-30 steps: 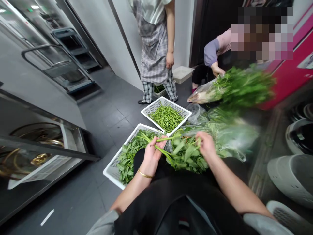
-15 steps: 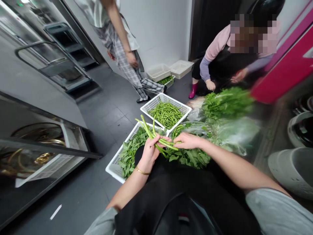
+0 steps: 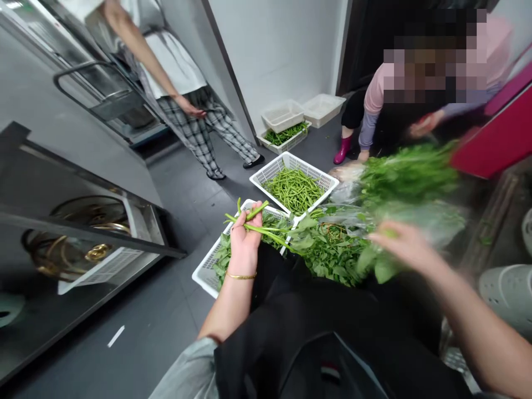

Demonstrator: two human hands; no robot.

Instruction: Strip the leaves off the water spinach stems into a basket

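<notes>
Head view: fingers [image 3: 250,217] of the left hand [image 3: 245,244] are clamped on green vegetable stems [image 3: 272,228], held above a white plastic basket [image 3: 206,275] of leafy greens, while the right hand [image 3: 399,243] is blurred over a heap of leaves [image 3: 332,252], so I cannot tell its fingers. Green beans [image 3: 293,191] lie in a second basket [image 3: 268,166] just beyond.
</notes>
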